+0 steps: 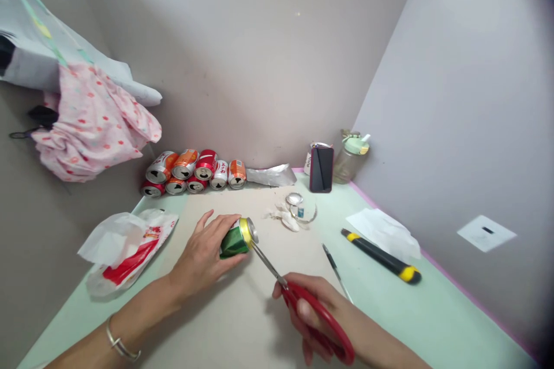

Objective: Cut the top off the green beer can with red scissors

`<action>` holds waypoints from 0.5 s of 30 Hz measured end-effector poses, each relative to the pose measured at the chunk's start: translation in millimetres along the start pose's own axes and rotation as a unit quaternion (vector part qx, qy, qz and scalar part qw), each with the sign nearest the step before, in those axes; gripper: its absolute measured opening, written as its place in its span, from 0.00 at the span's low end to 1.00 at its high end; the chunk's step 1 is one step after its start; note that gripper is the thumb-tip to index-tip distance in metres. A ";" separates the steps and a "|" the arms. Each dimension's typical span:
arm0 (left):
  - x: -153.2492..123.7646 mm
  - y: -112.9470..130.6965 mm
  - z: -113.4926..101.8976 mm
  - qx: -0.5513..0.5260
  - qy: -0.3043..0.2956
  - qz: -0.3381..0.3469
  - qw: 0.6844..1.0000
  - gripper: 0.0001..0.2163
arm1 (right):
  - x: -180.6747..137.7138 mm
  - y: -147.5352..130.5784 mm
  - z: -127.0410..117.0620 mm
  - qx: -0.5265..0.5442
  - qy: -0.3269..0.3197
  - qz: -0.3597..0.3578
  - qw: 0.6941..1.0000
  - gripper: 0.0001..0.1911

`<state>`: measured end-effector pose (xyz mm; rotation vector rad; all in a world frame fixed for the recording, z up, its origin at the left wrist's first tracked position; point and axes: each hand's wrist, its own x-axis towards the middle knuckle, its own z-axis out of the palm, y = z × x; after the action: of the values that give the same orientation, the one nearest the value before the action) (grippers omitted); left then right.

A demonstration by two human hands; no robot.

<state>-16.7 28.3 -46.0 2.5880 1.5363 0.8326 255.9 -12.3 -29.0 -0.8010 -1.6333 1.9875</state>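
Note:
My left hand (203, 251) is wrapped round a green and yellow drink can (235, 243), which lies on its side with its silver end turned to the right. In my right hand (311, 305) is a pair of scissors (318, 320) with red handles. Their narrow metal blades point up and left, and the tips meet the can at its yellow band near the rim. Whether the tips have pierced the metal I cannot tell. A beige sheet (208, 334) lies beneath both hands.
Several empty cans (203, 170) are stacked by the back wall, beside a cut metal sheet (272, 175). A phone (321, 169) leans near a lidded bottle (350, 161). Scraps (291, 219) lie mid-table. On the right are a pen (336, 271) and a utility knife (383, 258); a plastic bag (130, 253) lies left.

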 end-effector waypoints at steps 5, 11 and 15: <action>-0.2 5.8 1.0 0.015 0.010 -0.001 1.000 0.24 | 5.2 3.7 6.1 -0.027 0.032 0.031 0.999 0.28; 0.4 10.0 2.2 -0.068 0.001 -0.068 0.995 0.22 | 4.6 -9.4 14.1 -0.202 0.124 0.050 0.970 0.12; 3.3 15.2 -4.8 -0.155 -0.013 -0.126 0.980 0.23 | 2.7 -12.7 13.3 -0.226 0.126 0.046 0.965 0.09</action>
<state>-5.3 22.0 -36.2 2.1292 1.5417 0.9202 244.6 -17.6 -15.2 -1.2583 -1.9440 1.5019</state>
